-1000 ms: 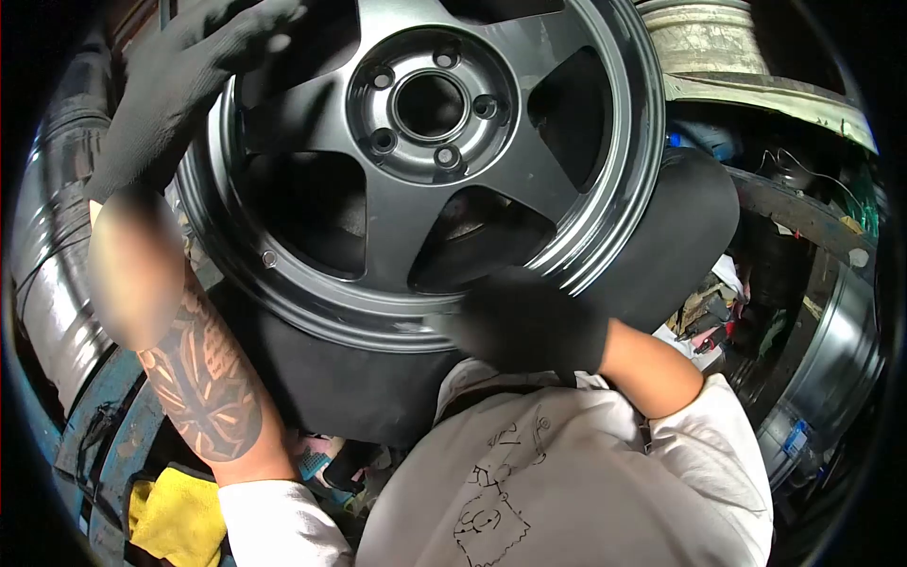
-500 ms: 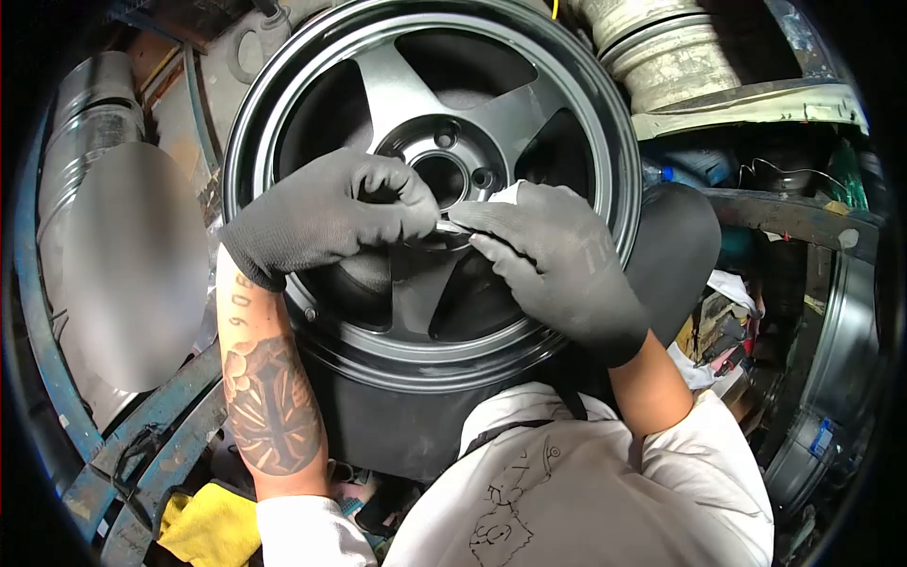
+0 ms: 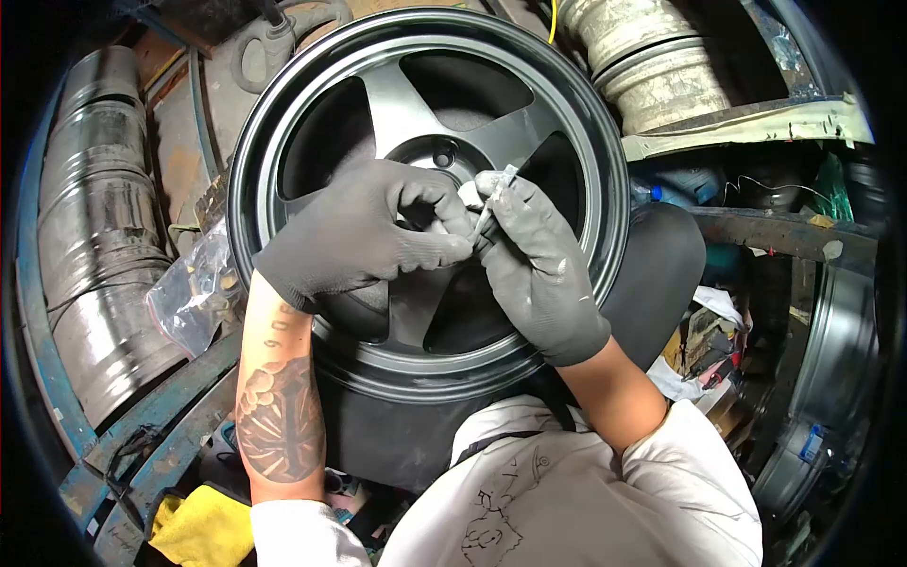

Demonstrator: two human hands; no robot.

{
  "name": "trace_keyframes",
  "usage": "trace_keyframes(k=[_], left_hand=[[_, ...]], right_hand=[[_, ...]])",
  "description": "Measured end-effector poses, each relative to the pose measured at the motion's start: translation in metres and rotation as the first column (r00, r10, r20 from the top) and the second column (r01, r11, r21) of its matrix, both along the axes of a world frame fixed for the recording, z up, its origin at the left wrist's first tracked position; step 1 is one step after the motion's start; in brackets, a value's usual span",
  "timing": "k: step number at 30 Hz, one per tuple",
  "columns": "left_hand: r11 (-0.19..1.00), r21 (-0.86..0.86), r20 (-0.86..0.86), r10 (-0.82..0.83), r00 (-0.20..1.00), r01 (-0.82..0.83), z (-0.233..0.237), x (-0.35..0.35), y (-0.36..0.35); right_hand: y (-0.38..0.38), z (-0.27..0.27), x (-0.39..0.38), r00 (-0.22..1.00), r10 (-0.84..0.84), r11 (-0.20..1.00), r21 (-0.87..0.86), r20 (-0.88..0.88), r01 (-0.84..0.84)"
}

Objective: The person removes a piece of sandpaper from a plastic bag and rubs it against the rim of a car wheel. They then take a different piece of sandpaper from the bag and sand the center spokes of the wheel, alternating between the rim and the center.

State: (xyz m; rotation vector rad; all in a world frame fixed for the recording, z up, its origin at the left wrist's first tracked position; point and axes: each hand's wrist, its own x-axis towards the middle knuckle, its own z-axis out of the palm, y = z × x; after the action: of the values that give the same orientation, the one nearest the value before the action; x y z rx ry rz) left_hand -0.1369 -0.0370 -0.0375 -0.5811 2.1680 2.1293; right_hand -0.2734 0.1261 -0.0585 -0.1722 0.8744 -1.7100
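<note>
The left hand (image 3: 345, 227), in a dark glove, has its fingers curled narrow at the lower end of a slim pale stick (image 3: 487, 217); whether they pinch it, I cannot tell. The right hand (image 3: 543, 269), gloved too, holds the stick between thumb and fingers, beside a small white piece (image 3: 470, 195). The step in hand appears to be readying these small items; the next move calls for a steady, light grip. Beneath, at centre, lies a dark five-spoke wheel (image 3: 402, 109). A yellow cloth (image 3: 203, 527) sits lower left; pale rims (image 3: 661, 80), upper right.
</note>
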Motion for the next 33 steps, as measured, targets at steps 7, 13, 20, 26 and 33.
trace_keyframes(k=[7, 13, 20, 26, 33], left_hand=[[0.974, -0.153, 0.070, 0.181, 0.981, -0.169, -0.008, 0.019, -0.030], [0.841, -0.471, -0.010, 0.295, 0.955, -0.265, -0.029, 0.035, -0.048], [0.846, -0.492, 0.097, 0.288, 0.953, -0.206, -0.022, 0.031, -0.038], [0.848, -0.494, 0.150, 0.302, 0.941, -0.194, -0.019, 0.032, -0.037], [0.748, -0.651, 0.104, 0.256, 0.961, -0.129, -0.024, 0.034, -0.040]], right_hand=[[0.035, -0.004, -0.019, 0.324, 0.450, 0.877, 0.344, -0.832, -0.336], [0.091, -0.035, 0.010, -0.263, 0.490, 0.626, 0.546, -0.831, -0.557], [0.100, -0.044, 0.035, -0.180, 0.556, 0.655, 0.562, -0.811, -0.505], [0.102, -0.038, 0.037, -0.234, 0.551, 0.617, 0.580, -0.801, -0.533], [0.092, -0.037, 0.040, -0.190, 0.584, 0.585, 0.571, -0.789, -0.576]])
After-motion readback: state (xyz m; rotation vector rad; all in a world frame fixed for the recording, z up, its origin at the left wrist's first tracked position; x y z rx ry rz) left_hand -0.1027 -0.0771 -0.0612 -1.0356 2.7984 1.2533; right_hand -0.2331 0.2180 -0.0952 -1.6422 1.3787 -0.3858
